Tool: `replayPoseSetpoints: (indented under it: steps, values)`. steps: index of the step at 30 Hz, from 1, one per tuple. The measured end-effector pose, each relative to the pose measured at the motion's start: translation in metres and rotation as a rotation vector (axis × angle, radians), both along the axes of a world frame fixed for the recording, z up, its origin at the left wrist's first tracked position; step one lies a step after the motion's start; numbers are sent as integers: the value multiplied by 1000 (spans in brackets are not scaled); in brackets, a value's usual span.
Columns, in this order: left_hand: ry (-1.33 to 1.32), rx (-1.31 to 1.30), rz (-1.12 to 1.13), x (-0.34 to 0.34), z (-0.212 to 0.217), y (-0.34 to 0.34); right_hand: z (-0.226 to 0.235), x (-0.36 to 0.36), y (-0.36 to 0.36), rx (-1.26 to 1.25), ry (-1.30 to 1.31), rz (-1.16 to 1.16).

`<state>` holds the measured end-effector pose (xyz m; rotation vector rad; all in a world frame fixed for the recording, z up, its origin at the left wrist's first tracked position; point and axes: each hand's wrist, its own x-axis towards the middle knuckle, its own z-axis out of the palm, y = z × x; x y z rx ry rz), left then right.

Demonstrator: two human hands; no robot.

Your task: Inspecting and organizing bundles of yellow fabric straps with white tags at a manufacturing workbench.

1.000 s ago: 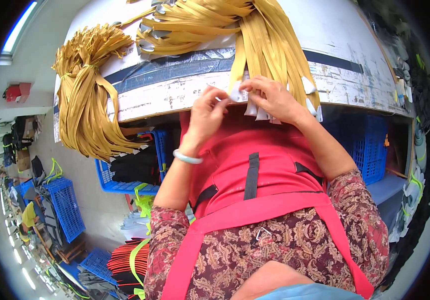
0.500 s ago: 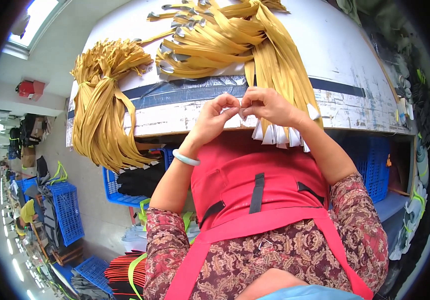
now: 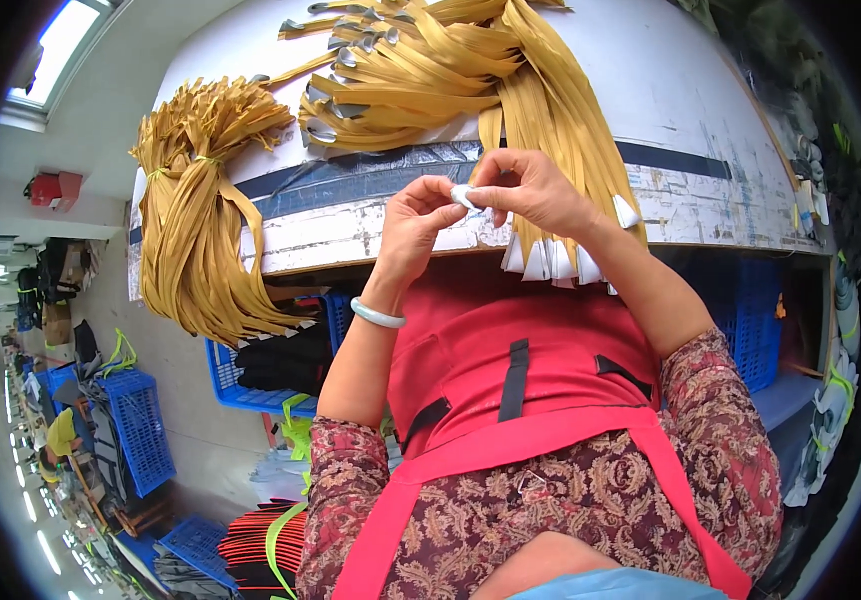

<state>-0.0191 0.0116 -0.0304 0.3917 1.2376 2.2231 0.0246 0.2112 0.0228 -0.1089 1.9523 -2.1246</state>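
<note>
Both hands [image 3: 480, 205] pinch a white tab [image 3: 463, 195] ending downward-hanging yellow strips [image 3: 540, 120].

Small white piece [image 3: 463, 194]: pinched between the fingertips of both hands, held just above the table's near edge; shape too small to tell beyond a pale, rounded tab.

Left hand [image 3: 418, 222]: at 9 o'clock of the white piece, fingers curled, thumb and forefinger closed on it; a pale bangle sits on the wrist.

Right hand [image 3: 533, 190]: at 3 o'clock of the white piece, fingertips closed on it, knuckles up.

Yellow strips with white ends [image 3: 548, 160]: a flat bundle running from 12 o'clock over the table edge, passing under the right hand; the white tips hang at 5 o'clock of the hands, fanned side by side.
</note>
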Motion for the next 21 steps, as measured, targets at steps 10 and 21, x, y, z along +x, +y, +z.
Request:
replayPoseSetpoints:
  steps: [10, 21]
  values:
    - [758, -586, 479, 25, 15, 25, -38, 8, -33, 753, 858, -475]
    - [838, -534, 183, 11, 31, -8, -16, 23, -26, 14, 238, -390]
